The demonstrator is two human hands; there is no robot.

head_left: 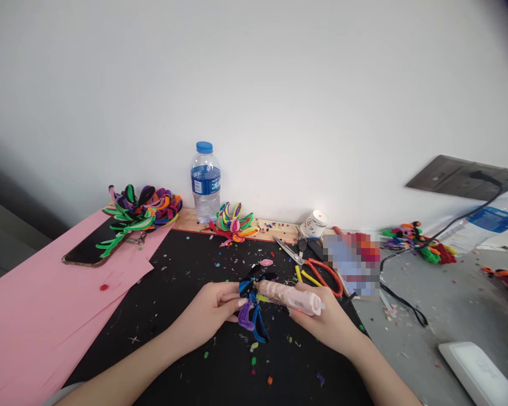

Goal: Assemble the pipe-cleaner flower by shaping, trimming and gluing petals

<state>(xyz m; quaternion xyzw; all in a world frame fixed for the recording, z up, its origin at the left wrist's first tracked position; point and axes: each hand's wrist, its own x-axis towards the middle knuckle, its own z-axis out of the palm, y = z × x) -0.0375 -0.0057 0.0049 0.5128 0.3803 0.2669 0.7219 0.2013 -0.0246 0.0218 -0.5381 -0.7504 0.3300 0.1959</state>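
My left hand (pixel 214 312) pinches a small pipe-cleaner figure (pixel 248 321) with blue, black and purple loops. In my right hand (pixel 322 324) is a pale pink hot glue gun (pixel 290 296), its fingers wrapped round the grip. The gun's nozzle points left and meets the upper middle of the figure; I cannot tell whether it touches. Both hands are just above a black mat (pixel 165 361) strewn with coloured scraps. A pink scrap (pixel 266 263) lies just beyond the figure.
Orange-handled scissors (pixel 322 274), pliers with yellow handles (pixel 309 277) and a paper cup (pixel 314 224) stand at the right back. A water bottle (pixel 205 183) is against the wall. Pipe-cleaner pieces (pixel 232 223) lie beside it. A phone (pixel 91 248) rests on pink paper (pixel 38 316). A black cord (pixel 457 217) runs right.
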